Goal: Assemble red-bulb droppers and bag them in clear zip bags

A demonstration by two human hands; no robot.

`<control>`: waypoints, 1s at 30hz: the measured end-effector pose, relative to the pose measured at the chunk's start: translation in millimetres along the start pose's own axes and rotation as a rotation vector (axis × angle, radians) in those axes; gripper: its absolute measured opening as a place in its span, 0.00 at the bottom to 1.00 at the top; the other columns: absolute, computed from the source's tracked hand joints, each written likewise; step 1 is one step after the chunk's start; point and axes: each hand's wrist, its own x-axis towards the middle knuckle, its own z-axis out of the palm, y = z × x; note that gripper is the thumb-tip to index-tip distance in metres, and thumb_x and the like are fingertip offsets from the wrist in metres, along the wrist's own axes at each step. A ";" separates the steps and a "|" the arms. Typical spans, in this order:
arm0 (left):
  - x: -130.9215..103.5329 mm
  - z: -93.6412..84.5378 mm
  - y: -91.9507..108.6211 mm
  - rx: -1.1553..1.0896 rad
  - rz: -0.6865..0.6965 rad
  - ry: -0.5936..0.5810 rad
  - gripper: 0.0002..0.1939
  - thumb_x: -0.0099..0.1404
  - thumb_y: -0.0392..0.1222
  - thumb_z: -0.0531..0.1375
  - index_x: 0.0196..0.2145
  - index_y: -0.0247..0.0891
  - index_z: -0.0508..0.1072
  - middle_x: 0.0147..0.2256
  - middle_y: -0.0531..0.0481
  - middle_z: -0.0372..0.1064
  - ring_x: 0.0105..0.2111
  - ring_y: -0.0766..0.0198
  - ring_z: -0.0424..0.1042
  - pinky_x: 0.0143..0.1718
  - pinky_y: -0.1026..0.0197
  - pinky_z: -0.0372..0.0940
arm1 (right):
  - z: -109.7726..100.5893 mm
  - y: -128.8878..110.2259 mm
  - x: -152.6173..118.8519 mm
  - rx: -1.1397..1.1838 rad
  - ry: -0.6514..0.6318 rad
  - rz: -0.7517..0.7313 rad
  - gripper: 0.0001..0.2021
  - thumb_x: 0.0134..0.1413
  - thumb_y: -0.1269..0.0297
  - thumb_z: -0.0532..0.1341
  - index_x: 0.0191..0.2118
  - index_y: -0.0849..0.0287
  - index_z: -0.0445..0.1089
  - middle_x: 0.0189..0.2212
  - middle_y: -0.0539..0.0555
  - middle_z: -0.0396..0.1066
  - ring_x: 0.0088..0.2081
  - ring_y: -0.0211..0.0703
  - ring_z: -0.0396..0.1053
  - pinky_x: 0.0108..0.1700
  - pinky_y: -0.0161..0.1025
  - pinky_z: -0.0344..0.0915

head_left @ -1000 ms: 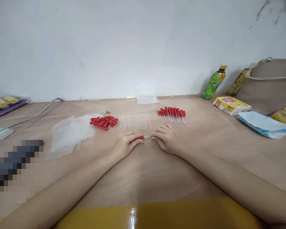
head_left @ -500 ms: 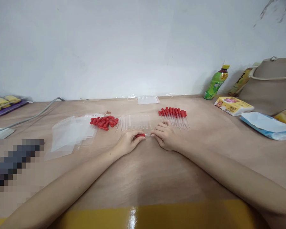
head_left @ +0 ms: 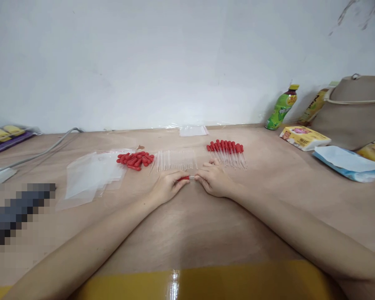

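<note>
Between the fingers of my left hand (head_left: 168, 185) is a red rubber dropper bulb (head_left: 184, 178). My right hand (head_left: 215, 179) pinches a thin clear dropper tube (head_left: 192, 177), whose end meets the bulb's mouth; how deep it sits inside cannot be seen. Just beyond my hands lies a row of clear dropper tubes (head_left: 175, 160). Left of that row is a heap of loose red bulbs (head_left: 135, 160). Several droppers with red bulbs fitted (head_left: 226, 152) lie side by side beyond my right hand.
Clear plastic bags (head_left: 87, 175) lie at the left, with a grey cable (head_left: 54, 146) behind them. A small bag (head_left: 193, 131) rests by the wall. On the right are a green bottle (head_left: 282, 108), a yellow tissue pack (head_left: 304, 137), a blue-white packet (head_left: 346, 163) and a beige bag (head_left: 356, 112).
My right hand has moved slightly left towards my left hand, and less of the clear tube shows between them. The bulb stays in my left hand.
</note>
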 end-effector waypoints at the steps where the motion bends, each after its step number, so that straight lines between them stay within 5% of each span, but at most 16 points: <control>1: 0.3 -1.0 -0.6 0.003 -0.012 0.016 0.07 0.61 0.39 0.58 0.38 0.37 0.72 0.34 0.49 0.73 0.32 0.65 0.72 0.35 0.64 0.66 | -0.8 0.2 -0.1 0.005 -0.003 0.012 0.13 0.58 0.67 0.49 0.28 0.62 0.68 0.23 0.52 0.67 0.29 0.39 0.57 0.40 0.41 0.47; 9: -3.3 -8.6 -4.9 0.005 -0.107 0.005 0.10 0.58 0.44 0.61 0.37 0.38 0.73 0.33 0.49 0.74 0.31 0.64 0.72 0.34 0.62 0.66 | -11.3 1.3 -9.3 -0.029 -0.018 0.061 0.12 0.59 0.65 0.51 0.38 0.58 0.71 0.30 0.53 0.71 0.35 0.41 0.61 0.43 0.43 0.46; 18: -4.7 -7.3 -5.1 -0.104 -0.090 0.015 0.07 0.60 0.42 0.60 0.36 0.40 0.74 0.34 0.50 0.74 0.33 0.64 0.72 0.36 0.63 0.67 | -9.6 -3.1 -8.2 -0.047 0.008 0.063 0.11 0.59 0.66 0.51 0.31 0.60 0.69 0.26 0.51 0.70 0.33 0.39 0.60 0.44 0.42 0.45; 23: -4.4 -8.1 -5.6 0.014 -0.082 0.025 0.12 0.59 0.44 0.60 0.41 0.39 0.72 0.36 0.48 0.73 0.35 0.61 0.71 0.38 0.58 0.66 | -13.7 0.5 -6.3 -0.200 -0.010 0.073 0.11 0.57 0.65 0.52 0.31 0.59 0.71 0.31 0.53 0.70 0.36 0.41 0.60 0.45 0.44 0.44; 26: -5.2 -10.0 -1.0 0.072 -0.076 0.035 0.19 0.59 0.43 0.60 0.48 0.38 0.67 0.43 0.45 0.69 0.43 0.58 0.69 0.44 0.56 0.65 | -19.9 10.5 -7.1 -0.248 0.016 0.230 0.11 0.56 0.64 0.53 0.30 0.59 0.71 0.32 0.55 0.71 0.37 0.43 0.60 0.43 0.44 0.43; 30: -7.1 -11.6 4.9 0.016 -0.026 -0.091 0.16 0.62 0.43 0.57 0.47 0.38 0.68 0.47 0.45 0.68 0.47 0.59 0.67 0.48 0.56 0.64 | -27.5 32.8 -5.1 -0.153 0.033 0.642 0.11 0.52 0.61 0.54 0.27 0.57 0.71 0.27 0.52 0.71 0.33 0.42 0.63 0.43 0.44 0.44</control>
